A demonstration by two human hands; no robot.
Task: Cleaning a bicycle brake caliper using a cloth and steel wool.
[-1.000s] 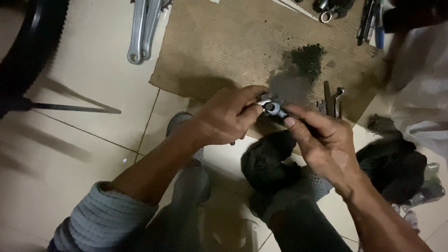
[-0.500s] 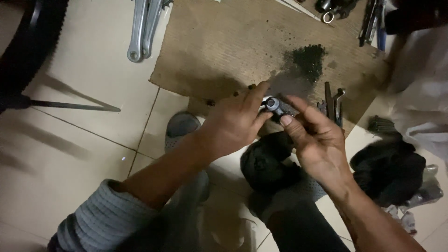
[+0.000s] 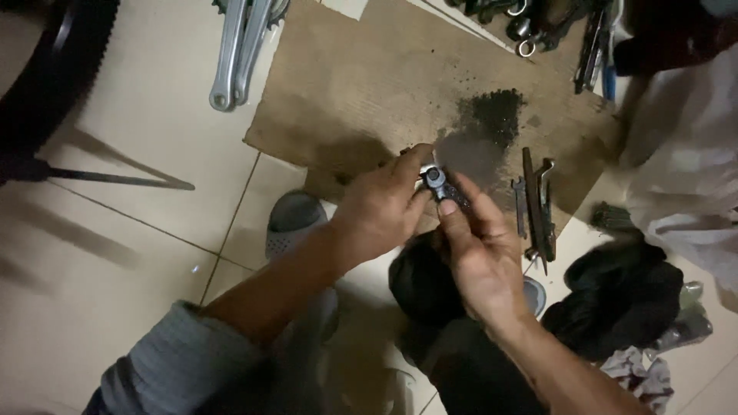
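Left hand (image 3: 380, 211) and right hand (image 3: 480, 253), both gripping a small dark metal part (image 3: 440, 184), have shifted slightly leftward since a second ago; the part remains over the cardboard sheet (image 3: 369, 92), wrenches (image 3: 538, 204) alongside.

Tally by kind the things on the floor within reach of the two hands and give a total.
Small dark metal part, held by left hand and right hand: 1
Cardboard sheet: 1
Silver crank arms: 2
Wrenches on the cardboard: at least 3, overlapping
Grey sandal: 1
Black rag: 1
Total: at least 9
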